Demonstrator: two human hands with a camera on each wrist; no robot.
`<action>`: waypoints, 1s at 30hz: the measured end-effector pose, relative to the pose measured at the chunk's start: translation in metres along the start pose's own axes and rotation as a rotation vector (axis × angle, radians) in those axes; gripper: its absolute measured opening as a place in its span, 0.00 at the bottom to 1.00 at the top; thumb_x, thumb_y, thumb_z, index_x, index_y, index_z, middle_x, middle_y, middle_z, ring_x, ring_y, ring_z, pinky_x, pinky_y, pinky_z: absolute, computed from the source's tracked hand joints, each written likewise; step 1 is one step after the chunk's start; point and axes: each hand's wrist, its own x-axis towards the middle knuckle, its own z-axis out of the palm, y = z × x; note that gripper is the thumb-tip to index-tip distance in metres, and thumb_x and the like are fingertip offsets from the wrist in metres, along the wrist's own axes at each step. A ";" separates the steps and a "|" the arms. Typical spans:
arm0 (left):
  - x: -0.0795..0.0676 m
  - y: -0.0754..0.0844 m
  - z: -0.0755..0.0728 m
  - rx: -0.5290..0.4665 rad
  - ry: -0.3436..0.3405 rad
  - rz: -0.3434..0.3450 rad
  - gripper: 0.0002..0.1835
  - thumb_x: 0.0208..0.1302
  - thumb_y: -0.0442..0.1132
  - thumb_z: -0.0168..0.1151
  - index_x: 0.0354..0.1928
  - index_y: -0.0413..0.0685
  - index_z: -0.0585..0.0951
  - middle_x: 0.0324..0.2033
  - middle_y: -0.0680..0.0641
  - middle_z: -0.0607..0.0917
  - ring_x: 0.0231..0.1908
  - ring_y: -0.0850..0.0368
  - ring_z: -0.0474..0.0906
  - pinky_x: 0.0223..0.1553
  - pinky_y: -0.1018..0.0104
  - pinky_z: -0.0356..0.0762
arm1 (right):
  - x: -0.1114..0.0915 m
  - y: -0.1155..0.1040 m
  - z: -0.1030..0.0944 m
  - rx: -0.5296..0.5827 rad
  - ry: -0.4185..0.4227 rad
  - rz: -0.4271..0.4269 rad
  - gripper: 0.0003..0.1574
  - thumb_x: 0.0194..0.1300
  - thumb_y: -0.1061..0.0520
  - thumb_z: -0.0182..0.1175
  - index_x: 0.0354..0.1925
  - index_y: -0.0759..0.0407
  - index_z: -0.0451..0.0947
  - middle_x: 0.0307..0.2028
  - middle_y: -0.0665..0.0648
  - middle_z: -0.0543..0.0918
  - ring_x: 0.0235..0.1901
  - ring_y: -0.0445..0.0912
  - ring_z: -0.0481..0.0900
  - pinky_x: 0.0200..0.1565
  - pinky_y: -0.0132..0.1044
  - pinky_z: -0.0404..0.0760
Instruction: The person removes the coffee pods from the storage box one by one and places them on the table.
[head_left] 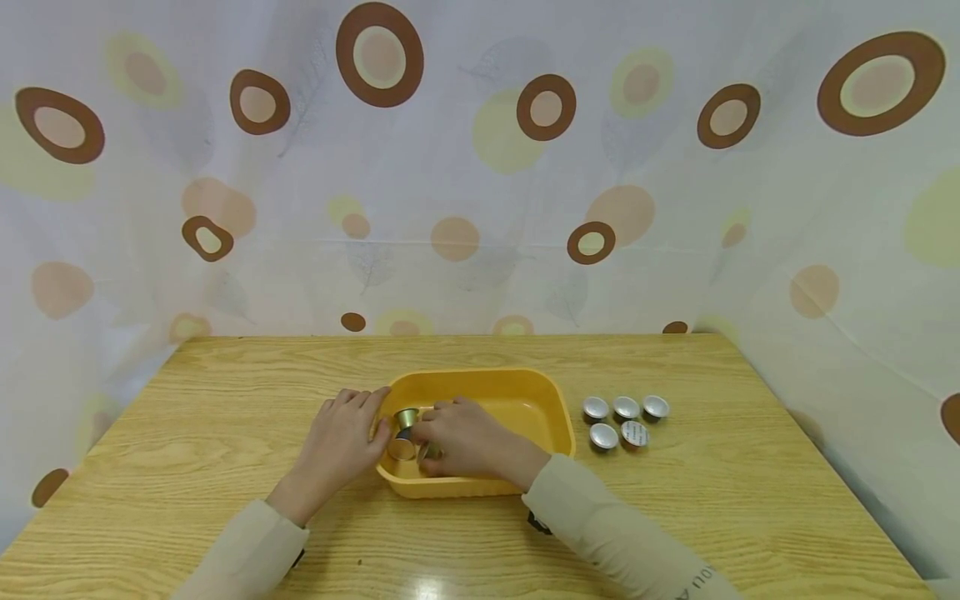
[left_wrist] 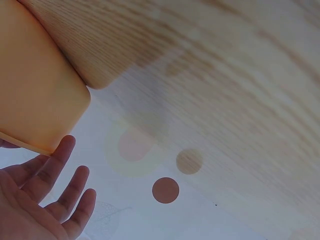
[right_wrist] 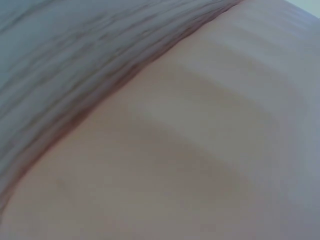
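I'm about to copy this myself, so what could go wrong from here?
The right hand is in among bunched capsules, so it might knock a neighbour over. The right sleeve overlaps the near-right corner of the tray in the head view and could nudge it, though the left hand touches its left end. Five silver-topped capsules stand close together beside it; a stray elbow could scatter them.

Okay so the tub (head_left: 528,417) is plain yellow-orange, gold pods (head_left: 407,418) inside it, silver-lidded pods (head_left: 626,407) right of it, brown-ringed blobs on the whitish backdrop (head_left: 675,292) behind it.
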 end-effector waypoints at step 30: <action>0.000 0.000 0.000 -0.005 -0.005 -0.009 0.22 0.59 0.42 0.53 0.55 0.43 0.75 0.40 0.46 0.84 0.44 0.48 0.76 0.44 0.53 0.75 | -0.032 0.021 -0.002 0.049 0.168 -0.048 0.08 0.54 0.48 0.60 0.35 0.45 0.79 0.34 0.41 0.78 0.36 0.37 0.72 0.36 0.30 0.70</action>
